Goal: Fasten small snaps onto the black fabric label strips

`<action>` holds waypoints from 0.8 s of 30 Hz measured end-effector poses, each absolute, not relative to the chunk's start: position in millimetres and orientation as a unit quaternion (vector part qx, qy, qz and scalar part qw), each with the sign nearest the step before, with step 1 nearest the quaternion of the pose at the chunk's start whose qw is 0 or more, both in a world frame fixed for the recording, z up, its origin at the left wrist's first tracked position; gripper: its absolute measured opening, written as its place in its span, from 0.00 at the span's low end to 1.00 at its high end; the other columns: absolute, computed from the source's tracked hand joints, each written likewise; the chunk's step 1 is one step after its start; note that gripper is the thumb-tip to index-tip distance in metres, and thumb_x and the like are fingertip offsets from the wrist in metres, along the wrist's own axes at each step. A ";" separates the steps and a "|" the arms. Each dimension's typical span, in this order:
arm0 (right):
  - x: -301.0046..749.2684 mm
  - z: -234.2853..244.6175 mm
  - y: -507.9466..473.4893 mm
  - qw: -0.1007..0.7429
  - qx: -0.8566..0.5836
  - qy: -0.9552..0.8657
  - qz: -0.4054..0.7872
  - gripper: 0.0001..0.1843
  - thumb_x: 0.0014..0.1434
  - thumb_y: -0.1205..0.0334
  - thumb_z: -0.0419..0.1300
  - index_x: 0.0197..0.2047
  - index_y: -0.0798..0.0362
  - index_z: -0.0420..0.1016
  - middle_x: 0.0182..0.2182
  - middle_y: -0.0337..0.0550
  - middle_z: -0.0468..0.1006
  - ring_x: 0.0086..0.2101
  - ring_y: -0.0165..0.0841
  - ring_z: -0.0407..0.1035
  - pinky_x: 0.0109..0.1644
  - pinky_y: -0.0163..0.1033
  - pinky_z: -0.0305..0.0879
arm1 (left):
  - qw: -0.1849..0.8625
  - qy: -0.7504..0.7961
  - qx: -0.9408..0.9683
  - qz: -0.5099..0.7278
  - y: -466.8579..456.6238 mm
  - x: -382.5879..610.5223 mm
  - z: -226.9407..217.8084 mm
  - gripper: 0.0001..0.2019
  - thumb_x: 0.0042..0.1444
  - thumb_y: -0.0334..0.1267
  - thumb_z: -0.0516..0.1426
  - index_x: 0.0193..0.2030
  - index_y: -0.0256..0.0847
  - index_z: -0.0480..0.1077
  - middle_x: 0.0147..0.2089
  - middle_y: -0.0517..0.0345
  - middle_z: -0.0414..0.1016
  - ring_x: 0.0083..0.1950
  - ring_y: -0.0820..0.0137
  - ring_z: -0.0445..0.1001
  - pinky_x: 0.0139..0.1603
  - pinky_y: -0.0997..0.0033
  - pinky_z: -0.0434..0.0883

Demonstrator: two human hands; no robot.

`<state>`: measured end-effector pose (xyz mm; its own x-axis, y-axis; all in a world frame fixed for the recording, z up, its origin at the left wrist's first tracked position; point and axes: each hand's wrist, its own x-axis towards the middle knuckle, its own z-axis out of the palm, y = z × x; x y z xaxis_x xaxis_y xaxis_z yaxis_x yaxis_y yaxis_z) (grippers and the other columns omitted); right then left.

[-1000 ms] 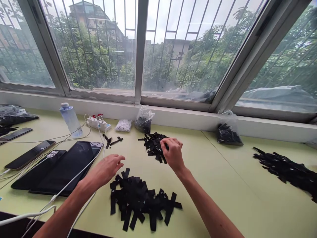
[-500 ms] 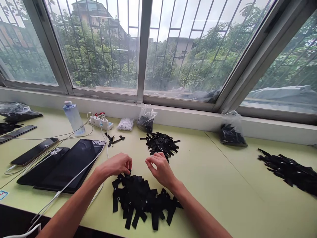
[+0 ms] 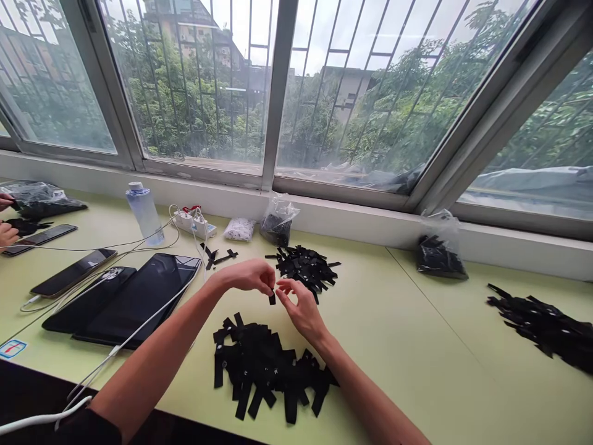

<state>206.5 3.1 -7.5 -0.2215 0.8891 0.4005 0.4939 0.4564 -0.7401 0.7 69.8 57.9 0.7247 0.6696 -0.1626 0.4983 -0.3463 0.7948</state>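
Observation:
Pinched in the fingertips of my left hand point(image 3: 252, 276) is a short black fabric strip point(image 3: 272, 298), which hangs down from them. My right hand point(image 3: 300, 307) is just to the right, thumb and fingers slightly apart and close to the strip; I see nothing in it. Below both hands lies a large pile of black fabric strips point(image 3: 262, 364), some with small pale marks. Behind my right hand is a smaller pile of black strips point(image 3: 306, 267).
Tablets point(image 3: 143, 296), a phone point(image 3: 74, 272) and white cables are on the left, with a bottle point(image 3: 144, 213) and power strip point(image 3: 197, 224) behind. Plastic bags point(image 3: 280, 219) stand by the window sill. More black strips point(image 3: 542, 324) lie right. Another person's hand point(image 3: 7, 235) shows far left.
My left hand has lifted a strip off the near pile and brought it up and right, next to my right hand. Another person's hands now show at the left edge.

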 end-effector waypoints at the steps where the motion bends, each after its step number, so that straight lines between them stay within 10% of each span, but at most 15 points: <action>1: 208.2 -7.6 4.7 0.429 -0.463 -0.734 0.251 0.13 0.66 0.52 0.57 0.47 0.49 0.77 0.42 0.45 0.80 0.40 0.38 0.73 0.47 0.44 0.65 | 0.493 0.333 0.797 0.107 75.8 4.7 57.2 0.13 0.49 0.43 0.67 0.35 0.37 0.75 0.31 0.58 0.77 0.31 0.71 0.71 0.31 0.73 0.62; 9: 213.1 -5.0 7.5 0.501 -0.432 -0.643 0.386 0.21 0.68 0.44 0.52 0.43 0.52 0.76 0.32 0.44 0.79 0.32 0.36 0.70 0.39 0.41 0.66 | 0.617 0.260 0.679 0.300 85.6 13.1 22.5 0.19 0.50 0.46 0.69 0.44 0.35 0.77 0.36 0.54 0.76 0.38 0.70 0.72 0.43 0.69 0.66; 18: 209.9 -21.0 6.7 0.483 -0.463 -0.645 0.369 0.15 0.61 0.49 0.63 0.30 0.52 0.73 0.27 0.39 0.73 0.29 0.32 0.65 0.35 0.38 0.62 | 0.655 0.267 0.645 0.291 76.5 16.8 0.8 0.19 0.49 0.50 0.68 0.34 0.34 0.72 0.28 0.61 0.69 0.28 0.76 0.63 0.29 0.75 0.57; 24: 214.6 -18.6 6.3 0.508 -0.442 -0.622 0.399 0.17 0.59 0.52 0.65 0.48 0.50 0.73 0.29 0.38 0.73 0.30 0.32 0.67 0.35 0.38 0.63 | 0.649 0.293 0.650 0.266 74.0 13.2 2.9 0.22 0.49 0.54 0.67 0.34 0.35 0.70 0.28 0.63 0.68 0.22 0.80 0.54 0.23 0.75 0.48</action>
<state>214.6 6.3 -18.6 -0.0932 0.9560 0.2783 0.1450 0.2895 -0.9461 13.2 74.0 2.9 0.6859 0.7269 -0.0345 0.0352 0.0142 0.9993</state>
